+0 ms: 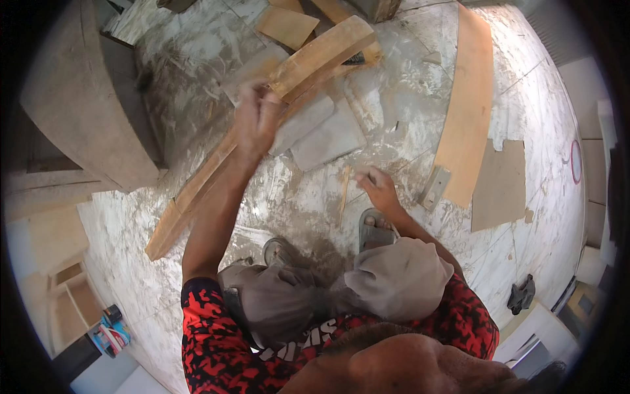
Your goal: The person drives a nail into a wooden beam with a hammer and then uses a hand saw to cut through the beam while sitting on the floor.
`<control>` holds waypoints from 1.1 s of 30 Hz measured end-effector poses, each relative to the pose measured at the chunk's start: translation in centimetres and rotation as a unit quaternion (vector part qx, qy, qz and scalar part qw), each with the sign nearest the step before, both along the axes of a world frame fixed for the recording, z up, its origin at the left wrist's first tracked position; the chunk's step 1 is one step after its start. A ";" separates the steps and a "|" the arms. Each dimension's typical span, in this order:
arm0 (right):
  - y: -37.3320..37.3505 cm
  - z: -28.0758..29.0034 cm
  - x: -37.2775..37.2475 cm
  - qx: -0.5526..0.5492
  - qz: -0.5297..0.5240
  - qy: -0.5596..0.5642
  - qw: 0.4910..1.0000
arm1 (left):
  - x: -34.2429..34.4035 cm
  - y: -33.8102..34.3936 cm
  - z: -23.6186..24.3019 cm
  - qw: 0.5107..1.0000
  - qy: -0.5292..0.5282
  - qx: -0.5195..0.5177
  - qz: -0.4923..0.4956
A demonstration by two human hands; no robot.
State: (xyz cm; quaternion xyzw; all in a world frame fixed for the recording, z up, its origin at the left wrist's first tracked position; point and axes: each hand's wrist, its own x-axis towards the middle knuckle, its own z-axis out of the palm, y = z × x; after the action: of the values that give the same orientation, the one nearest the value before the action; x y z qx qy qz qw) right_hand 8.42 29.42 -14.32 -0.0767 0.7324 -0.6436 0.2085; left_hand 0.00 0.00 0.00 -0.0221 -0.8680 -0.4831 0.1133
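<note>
My left hand (254,125), slightly blurred, is closed at the near end of a thick wooden block (321,56). The block slants up to the right over other wood. Beneath my left forearm a long wooden beam (190,203) lies on the floor, running toward the block. My right hand (377,187) is held above the floor with fingers curled; whatever may be in them is hidden. Close to it lies a thin wood strip (344,197). Grey flat sheets (328,138) lie between the block and my right hand.
A long plywood strip (462,105) lies at right, with a small metal-coloured piece (434,188) at its near end and a grey-brown board (500,187) beside it. A wooden cabinet (85,98) stands at left. Wood offcuts (287,26) lie at the far side; a dark rag (522,294) lies near right.
</note>
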 end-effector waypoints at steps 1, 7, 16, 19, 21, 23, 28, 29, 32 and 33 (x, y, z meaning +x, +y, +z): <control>-1.5 2.3 -1.1 -0.029 -0.018 -0.010 0.999 | 1.1 1.4 0.2 0.999 -0.005 0.011 -0.030; -5.7 7.1 -3.9 -0.033 0.066 0.032 0.997 | 6.6 7.7 -5.3 0.958 -0.234 0.105 -0.130; -4.1 1.1 2.0 -0.004 0.060 -0.055 0.997 | 10.9 9.6 -11.0 0.899 -0.398 0.125 -0.137; -1.2 -3.1 2.6 0.018 0.004 -0.084 0.996 | 11.3 9.4 -12.9 0.899 -0.401 0.083 -0.154; -0.2 -3.4 1.9 -0.002 -0.045 -0.134 0.990 | 10.7 8.6 -13.7 0.909 -0.376 0.025 -0.179; -0.3 -1.9 1.1 -0.082 -0.105 -0.208 0.969 | 9.9 8.0 -13.7 0.911 -0.361 0.108 -0.166; -3.1 0.1 -1.2 -0.267 -0.099 -0.287 0.915 | 8.4 8.1 -11.2 0.896 -0.317 0.286 -0.121; -3.4 0.2 -1.8 -0.300 -0.101 -0.300 0.900 | 8.1 8.3 -10.9 0.897 -0.279 0.329 -0.099; -4.3 0.7 -2.8 -0.383 -0.081 -0.305 0.868 | 7.9 8.2 -9.2 0.879 -0.265 0.390 -0.068; -4.7 0.9 -2.9 -0.385 -0.092 -0.310 0.865 | 7.9 8.1 -8.6 0.872 -0.277 0.399 -0.064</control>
State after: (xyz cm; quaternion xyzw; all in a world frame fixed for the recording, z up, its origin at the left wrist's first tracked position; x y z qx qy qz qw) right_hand 5.54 24.70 -13.38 0.1198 0.3279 -0.8813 0.3185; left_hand 7.85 8.08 -8.56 0.1038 -0.5940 -0.7806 -0.1642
